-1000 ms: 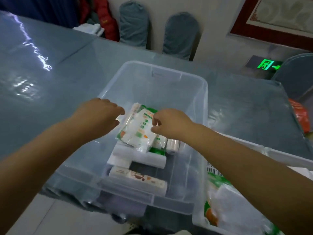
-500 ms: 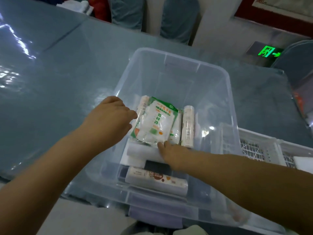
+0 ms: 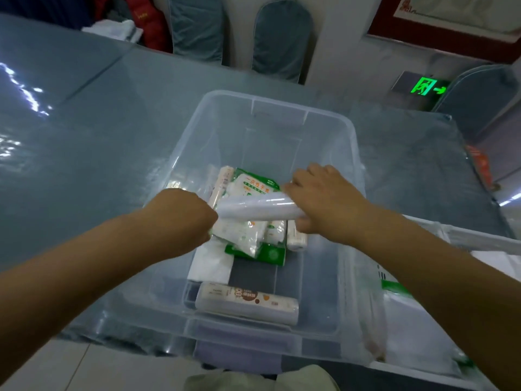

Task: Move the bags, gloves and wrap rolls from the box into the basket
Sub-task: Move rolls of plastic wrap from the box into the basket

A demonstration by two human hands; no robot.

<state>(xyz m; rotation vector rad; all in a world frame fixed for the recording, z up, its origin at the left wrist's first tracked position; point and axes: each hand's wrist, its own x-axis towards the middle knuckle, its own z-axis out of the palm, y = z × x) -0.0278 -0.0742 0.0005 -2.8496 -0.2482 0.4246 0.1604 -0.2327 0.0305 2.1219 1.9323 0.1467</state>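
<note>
surface (image 3: 98,142): big grey-blue top under shiny clear film, I'm seeing glare streaks on the far left side.
box (image 3: 282,114): clear plastic tub sitting on the surface right in front of me, most of the stuff is still inside it.
basket (image 3: 479,244): white one, just beside the box on the right, only its rim and a bit of the inside show. Something in clear plastic with green on it lies in there, can't make out what.
right hand (image 3: 324,204): closed round the right end of the plain white roll (image 3: 256,207), which it holds level above the pile in the box.
left hand (image 3: 180,215): down at the roll's left end, knuckles toward me. I can't tell if it's gripping anything, fingers are hidden.
glove pack (image 3: 253,187): green and white packet under the raised roll, mid box, with more packets stacked below it.
printed roll (image 3: 248,303): lying flat across the near end of the box, well apart from both hands.
small rolls: one (image 3: 222,182) along the pile's left edge, one (image 3: 296,235) poking out below my right hand.
</note>
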